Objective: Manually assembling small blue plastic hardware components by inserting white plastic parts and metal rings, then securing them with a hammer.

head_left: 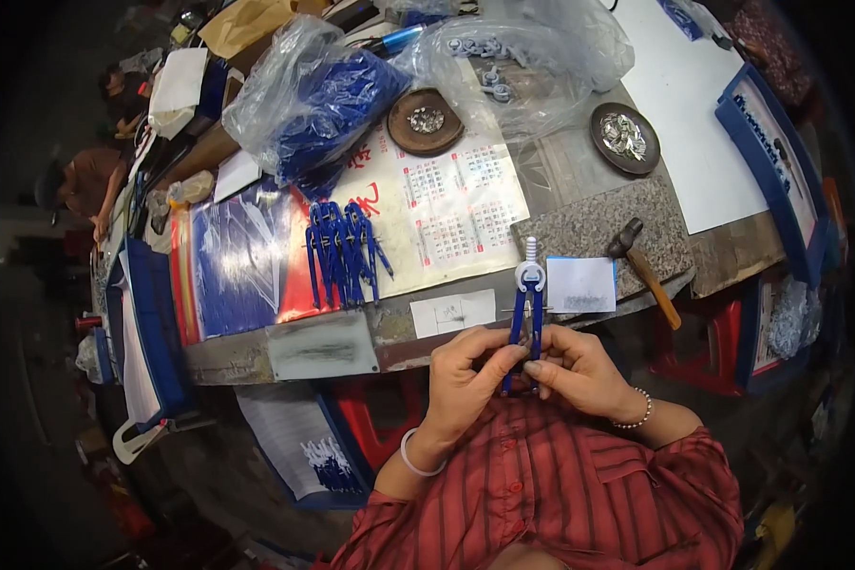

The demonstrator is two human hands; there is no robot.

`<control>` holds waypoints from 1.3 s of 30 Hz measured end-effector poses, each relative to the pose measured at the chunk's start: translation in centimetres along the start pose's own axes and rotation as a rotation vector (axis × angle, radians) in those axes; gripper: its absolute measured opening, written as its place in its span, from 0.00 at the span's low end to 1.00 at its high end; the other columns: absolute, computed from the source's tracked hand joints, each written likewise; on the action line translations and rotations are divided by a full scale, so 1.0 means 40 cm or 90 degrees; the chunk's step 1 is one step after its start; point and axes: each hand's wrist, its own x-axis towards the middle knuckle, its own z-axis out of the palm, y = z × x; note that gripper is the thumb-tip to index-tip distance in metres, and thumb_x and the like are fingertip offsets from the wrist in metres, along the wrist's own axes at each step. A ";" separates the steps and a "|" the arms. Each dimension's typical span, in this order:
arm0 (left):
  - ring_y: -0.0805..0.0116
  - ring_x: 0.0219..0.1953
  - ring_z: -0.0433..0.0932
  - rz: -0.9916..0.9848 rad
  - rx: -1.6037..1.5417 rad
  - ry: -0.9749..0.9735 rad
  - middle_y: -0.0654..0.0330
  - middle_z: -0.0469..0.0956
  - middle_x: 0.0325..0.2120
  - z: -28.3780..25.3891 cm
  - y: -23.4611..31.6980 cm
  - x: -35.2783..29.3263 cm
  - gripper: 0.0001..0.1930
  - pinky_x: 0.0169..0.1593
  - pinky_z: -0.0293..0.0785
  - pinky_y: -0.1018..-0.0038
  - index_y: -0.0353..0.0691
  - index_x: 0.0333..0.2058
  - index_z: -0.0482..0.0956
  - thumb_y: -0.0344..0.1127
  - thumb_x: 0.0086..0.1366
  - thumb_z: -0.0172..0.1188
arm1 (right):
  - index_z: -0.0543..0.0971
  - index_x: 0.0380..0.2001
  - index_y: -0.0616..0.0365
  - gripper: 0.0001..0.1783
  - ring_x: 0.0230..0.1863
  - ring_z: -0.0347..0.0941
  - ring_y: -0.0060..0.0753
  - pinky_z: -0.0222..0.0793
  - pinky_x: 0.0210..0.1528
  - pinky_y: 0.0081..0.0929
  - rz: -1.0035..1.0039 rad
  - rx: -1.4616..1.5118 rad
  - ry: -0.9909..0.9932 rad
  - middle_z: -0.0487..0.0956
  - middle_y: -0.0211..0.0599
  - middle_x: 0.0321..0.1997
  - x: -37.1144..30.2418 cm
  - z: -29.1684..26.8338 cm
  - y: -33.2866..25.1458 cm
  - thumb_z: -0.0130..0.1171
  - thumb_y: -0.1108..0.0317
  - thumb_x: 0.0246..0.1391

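Observation:
Between my two hands is a blue drawing compass (532,281) with a pale grey head and ribbed handle, held upright near the table's front edge. My left hand (472,373) pinches its left leg, and my right hand (577,369) pinches the right leg lower down. The legs stand slightly apart, with a thin metal rod crossing them. Fingers hide part of the lower legs. Just beyond the compass lies a small white pad (581,285) with grey smudges. Several more blue compasses (340,255) lie in a row to the left.
A hammer (648,271) rests on a stone slab (608,223) at right. Two round dishes (399,133) (654,161) hold small metal parts. Plastic bags (294,104) of blue and grey parts lie behind. Blue trays (152,332) (779,180) stand at both sides; another tray (337,446) below holds compasses.

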 end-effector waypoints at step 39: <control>0.81 0.29 0.74 -0.108 -0.102 0.026 0.63 0.79 0.28 0.014 -0.007 -0.033 0.07 0.33 0.71 0.84 0.31 0.36 0.78 0.29 0.61 0.58 | 0.71 0.40 0.61 0.08 0.24 0.67 0.12 0.66 0.26 0.13 0.045 0.049 -0.063 0.71 0.26 0.28 0.008 -0.012 0.019 0.54 0.72 0.57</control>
